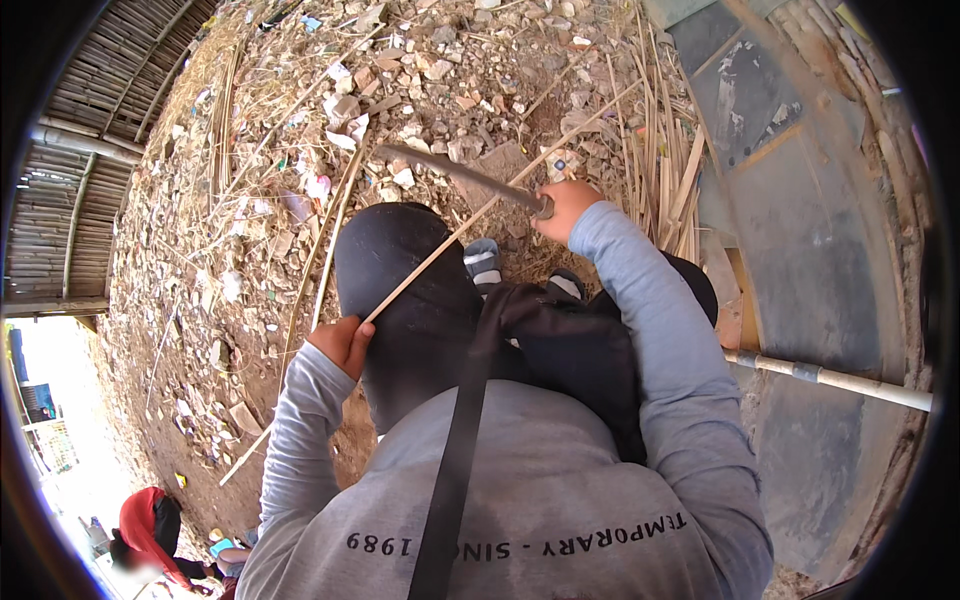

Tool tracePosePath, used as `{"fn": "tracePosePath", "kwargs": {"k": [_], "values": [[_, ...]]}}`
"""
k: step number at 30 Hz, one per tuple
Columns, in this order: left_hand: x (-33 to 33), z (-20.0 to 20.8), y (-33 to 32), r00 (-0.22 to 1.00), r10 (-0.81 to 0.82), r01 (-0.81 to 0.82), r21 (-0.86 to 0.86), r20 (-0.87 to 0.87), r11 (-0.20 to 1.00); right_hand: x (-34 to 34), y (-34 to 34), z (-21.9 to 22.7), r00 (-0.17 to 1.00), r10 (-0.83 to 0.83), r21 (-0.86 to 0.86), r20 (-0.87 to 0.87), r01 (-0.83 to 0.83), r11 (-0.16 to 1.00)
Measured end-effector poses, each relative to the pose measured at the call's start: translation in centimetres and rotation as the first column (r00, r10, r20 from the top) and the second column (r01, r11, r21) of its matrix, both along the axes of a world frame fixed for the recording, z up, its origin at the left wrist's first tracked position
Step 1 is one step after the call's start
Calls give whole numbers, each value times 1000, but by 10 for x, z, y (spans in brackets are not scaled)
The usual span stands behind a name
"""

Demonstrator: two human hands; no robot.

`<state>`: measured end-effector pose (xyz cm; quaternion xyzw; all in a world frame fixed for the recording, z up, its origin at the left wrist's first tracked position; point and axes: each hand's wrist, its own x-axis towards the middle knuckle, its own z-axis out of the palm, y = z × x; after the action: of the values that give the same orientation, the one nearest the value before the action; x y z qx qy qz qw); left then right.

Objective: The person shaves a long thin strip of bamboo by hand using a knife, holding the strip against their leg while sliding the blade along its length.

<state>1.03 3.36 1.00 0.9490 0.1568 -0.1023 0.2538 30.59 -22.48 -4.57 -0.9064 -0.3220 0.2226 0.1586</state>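
A long, thin bamboo strip slants across my dark-trousered left knee toward the far right. My left hand is closed around it near the knee; a pale length emerges behind that forearm. In my right hand is the handle of a long-bladed machete, its blade pointing left. Beyond my knee the blade and strip cross; whether they touch, I cannot tell. My sandaled feet show between the knees.
Rubble and litter cover the ground. Loose bamboo strips lie at the right, beside grey panels and a pale pole. A bamboo-slat wall stands at the left. Another person in red bends at the lower left.
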Motion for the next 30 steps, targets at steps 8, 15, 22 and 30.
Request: {"fn": "tracePosePath", "kwargs": {"k": [8, 15, 22, 30], "values": [[2, 3, -2, 1000, -5, 5, 78, -6, 997, 21, -4, -6, 977, -150, -10, -151, 150, 989], [7, 3, -7, 998, -38, 42, 96, -42, 995, 27, -22, -23, 995, -70, -110, -73, 61, 992], [0, 1, 2, 999, -44, 44, 2, -4, 999, 10, -5, 3, 1000, -4, -21, -6, 3, 1000], [4, 1, 1, 998, -64, 64, 14, 12, 998, 56, -41, -13, 935, -334, 56, -115, 342, 938]]}}
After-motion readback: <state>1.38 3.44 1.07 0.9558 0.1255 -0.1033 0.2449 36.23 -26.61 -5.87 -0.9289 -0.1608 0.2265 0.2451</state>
